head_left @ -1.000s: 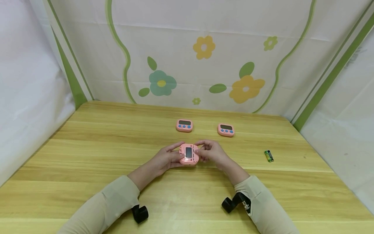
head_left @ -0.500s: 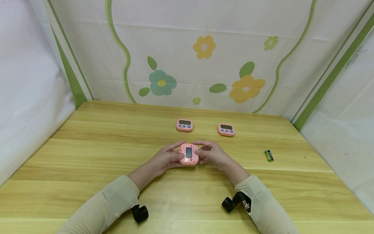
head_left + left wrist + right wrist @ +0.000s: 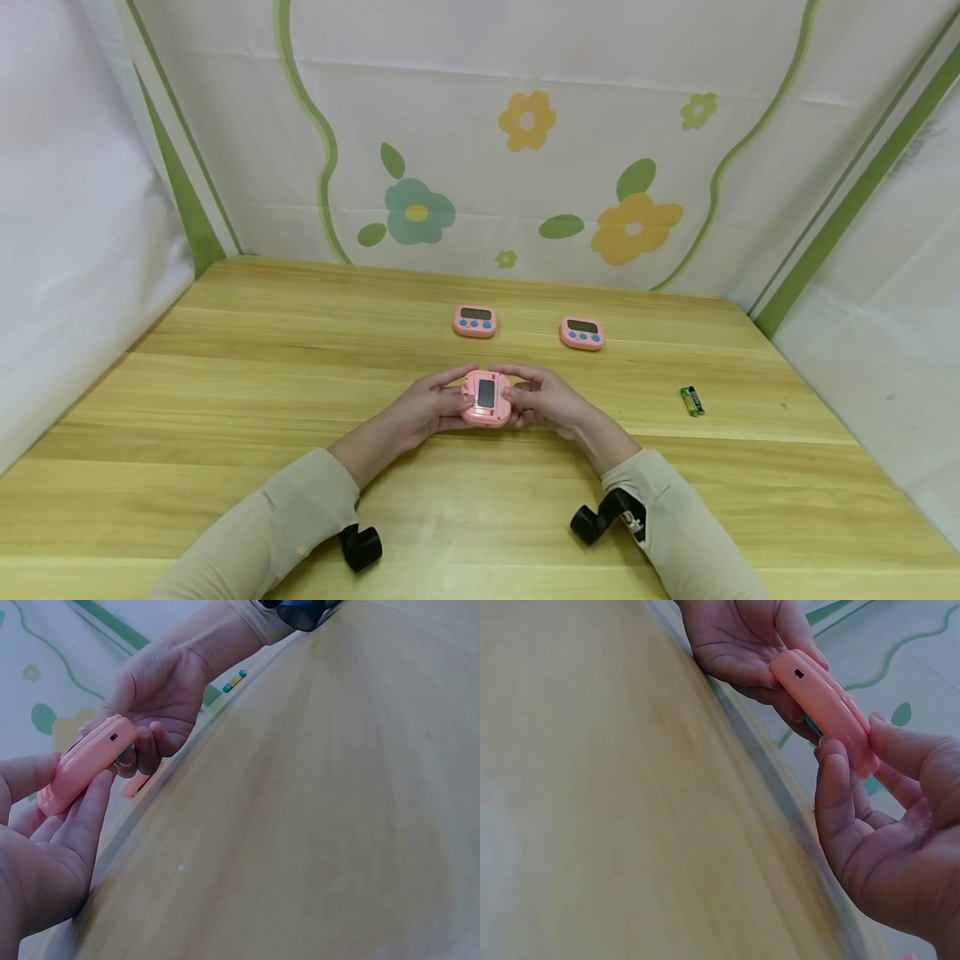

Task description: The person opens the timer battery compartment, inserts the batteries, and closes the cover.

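A pink digital timer [image 3: 477, 413] is held above the table between both hands, its back with a dark rectangle facing up in the head view. My left hand [image 3: 422, 410] grips its left side, thumb on top and fingers beneath. My right hand [image 3: 551, 400] pinches the opposite side, thumb on the upper face near the edge. In the left wrist view, the timer [image 3: 86, 765] shows its edge with a small dark slot. The right wrist view shows the timer [image 3: 825, 712] edge-on too, with a bit of blue on its underside.
Two more pink timers, one [image 3: 475, 322] behind the hands and another [image 3: 582, 333] further right, lie with screens and blue buttons up. Two small green-and-black batteries [image 3: 692, 401] lie side by side on the wooden table [image 3: 262, 375]. A flowered white curtain [image 3: 465, 125] hangs behind.
My right index finger has slid left along the timer's far edge. Both hands keep hold of the timer, almost in the same place.
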The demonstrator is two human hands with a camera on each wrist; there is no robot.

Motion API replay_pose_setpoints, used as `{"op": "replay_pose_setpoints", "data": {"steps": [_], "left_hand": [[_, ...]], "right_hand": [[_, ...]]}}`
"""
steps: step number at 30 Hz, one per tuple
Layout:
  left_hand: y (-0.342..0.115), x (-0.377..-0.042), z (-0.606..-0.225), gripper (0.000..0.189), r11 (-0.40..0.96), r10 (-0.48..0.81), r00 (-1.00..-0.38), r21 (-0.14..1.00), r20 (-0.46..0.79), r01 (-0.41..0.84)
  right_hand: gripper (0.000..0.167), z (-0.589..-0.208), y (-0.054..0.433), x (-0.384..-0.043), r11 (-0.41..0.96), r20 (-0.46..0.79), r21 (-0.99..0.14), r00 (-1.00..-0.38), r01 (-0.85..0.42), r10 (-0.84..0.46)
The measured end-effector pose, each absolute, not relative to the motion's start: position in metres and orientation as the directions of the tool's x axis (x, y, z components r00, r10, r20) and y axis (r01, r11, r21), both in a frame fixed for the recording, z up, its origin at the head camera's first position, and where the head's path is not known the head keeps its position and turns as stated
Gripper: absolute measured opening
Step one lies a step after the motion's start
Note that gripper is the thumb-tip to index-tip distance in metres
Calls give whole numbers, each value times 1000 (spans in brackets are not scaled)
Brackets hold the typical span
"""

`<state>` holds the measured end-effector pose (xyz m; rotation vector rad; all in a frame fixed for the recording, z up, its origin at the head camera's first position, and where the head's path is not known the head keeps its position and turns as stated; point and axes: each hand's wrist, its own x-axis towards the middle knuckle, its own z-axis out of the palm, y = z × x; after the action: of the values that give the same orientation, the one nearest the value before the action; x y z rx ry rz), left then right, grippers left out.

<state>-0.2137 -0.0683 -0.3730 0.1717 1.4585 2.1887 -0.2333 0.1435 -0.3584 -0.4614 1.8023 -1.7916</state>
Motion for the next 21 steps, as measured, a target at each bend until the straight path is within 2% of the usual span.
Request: {"op": "replay_pose_setpoints", "data": {"steps": [14,21], "left_hand": [[-69,-213,-370,57,-310,479,-860,884,-174,-351],[-70,-213,-369,59,-344,508,-848,866,-153,-362]], "right_hand": [[45,-361,139,-232,42,-125,-992,-819,122,-560],[47,-358,137,-231,94,-92,-994,-871,53,-483]]}}
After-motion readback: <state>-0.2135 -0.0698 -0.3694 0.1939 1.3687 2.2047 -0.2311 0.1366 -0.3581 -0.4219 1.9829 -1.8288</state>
